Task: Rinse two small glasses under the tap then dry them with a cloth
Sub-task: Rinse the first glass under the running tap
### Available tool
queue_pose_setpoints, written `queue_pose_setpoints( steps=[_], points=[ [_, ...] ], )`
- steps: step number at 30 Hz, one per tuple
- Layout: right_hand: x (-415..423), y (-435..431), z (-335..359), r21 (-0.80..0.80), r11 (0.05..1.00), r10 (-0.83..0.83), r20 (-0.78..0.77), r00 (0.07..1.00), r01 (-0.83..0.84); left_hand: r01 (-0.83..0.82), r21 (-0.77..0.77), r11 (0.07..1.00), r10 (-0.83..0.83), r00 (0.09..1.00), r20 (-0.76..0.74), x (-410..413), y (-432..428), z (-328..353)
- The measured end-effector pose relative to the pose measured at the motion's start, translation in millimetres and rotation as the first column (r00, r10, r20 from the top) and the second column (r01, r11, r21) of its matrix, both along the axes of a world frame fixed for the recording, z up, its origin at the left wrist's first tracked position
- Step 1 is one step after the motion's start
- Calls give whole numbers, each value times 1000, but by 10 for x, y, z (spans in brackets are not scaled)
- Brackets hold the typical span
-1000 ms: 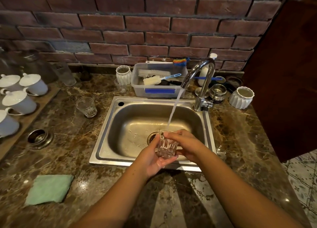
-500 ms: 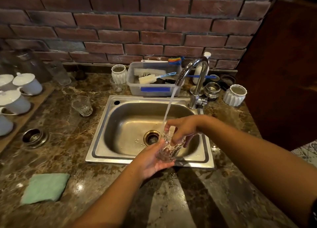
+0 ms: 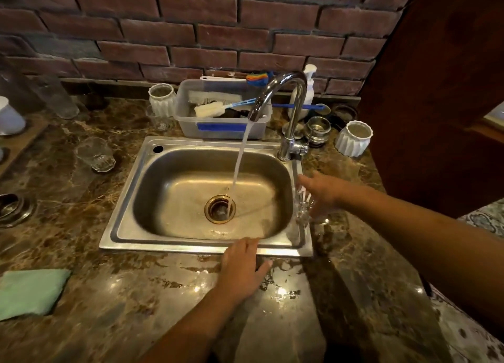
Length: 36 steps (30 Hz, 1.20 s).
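**The other glass stands far left, on our left hand's side**

Nearest, the green cloth (image 3: 30, 291) lies on the marble desk (image 3: 163, 302). Our left hand (image 3: 241, 267) rests relaxed and empty at the sink (image 3: 163, 246) front rim. Our right hand (image 3: 324, 193) grips one small glass (image 3: 302, 206), blurred, over the right rim. The other glass (image 3: 95, 154) stands upright left of the sink. Beyond, the tap (image 3: 283, 95) runs.

One small faceted glass (image 3: 302, 204), clear, held in the right hand (image 3: 326, 193) over the right rim of the sink (image 3: 122, 199); blurred, seemingly tilted. Second glass (image 3: 95, 154), same kind, upright on the counter (image 3: 136, 294) left of the sink, apart from it. Tap (image 3: 289, 109): chrome gooseneck, running, stream falling to the drain (image 3: 219, 208). Green cloth (image 3: 30, 294) flat at the counter's near-left corner.
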State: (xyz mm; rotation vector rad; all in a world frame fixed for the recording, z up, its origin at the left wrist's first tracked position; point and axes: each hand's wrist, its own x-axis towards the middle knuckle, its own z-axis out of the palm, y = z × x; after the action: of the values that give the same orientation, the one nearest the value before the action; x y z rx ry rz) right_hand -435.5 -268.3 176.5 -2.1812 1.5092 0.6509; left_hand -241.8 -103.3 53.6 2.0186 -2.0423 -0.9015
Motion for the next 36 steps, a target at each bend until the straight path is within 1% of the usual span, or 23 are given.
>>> queue_pose_setpoints(
  steps=[2,4,6,11,16,21,34,36],
  points=[
    [-218,-113,-27,-44,998,-36,12,999,36,32,-22,999,-29,993,117,-43,59,-118],
    [-390,-246,-65,-106,993,-58,-16,998,56,64,-55,996,-52,981,188,-61,120,-266],
    [-506,-383,-96,-142,988,-74,-42,996,67,73,-104,992,-49,974,219,-67,171,-382],
    [-716,-717,-200,-144,982,-119,46,992,125,93,-174,980,-33,946,322,-102,215,-533],
    [-874,-953,-311,-146,979,-132,89,987,144,68,-187,980,-3,944,329,-128,221,-594],
    [-997,-1064,-423,-141,970,-182,127,975,199,54,-186,981,14,937,350,-137,202,-616],
    [-991,-931,-504,-159,960,-205,158,966,229,62,-174,983,-2,945,327,-119,223,-641],
    [-980,-839,-513,-192,951,-211,171,962,242,59,-171,983,-1,946,324,-123,227,-615]
  ],
)
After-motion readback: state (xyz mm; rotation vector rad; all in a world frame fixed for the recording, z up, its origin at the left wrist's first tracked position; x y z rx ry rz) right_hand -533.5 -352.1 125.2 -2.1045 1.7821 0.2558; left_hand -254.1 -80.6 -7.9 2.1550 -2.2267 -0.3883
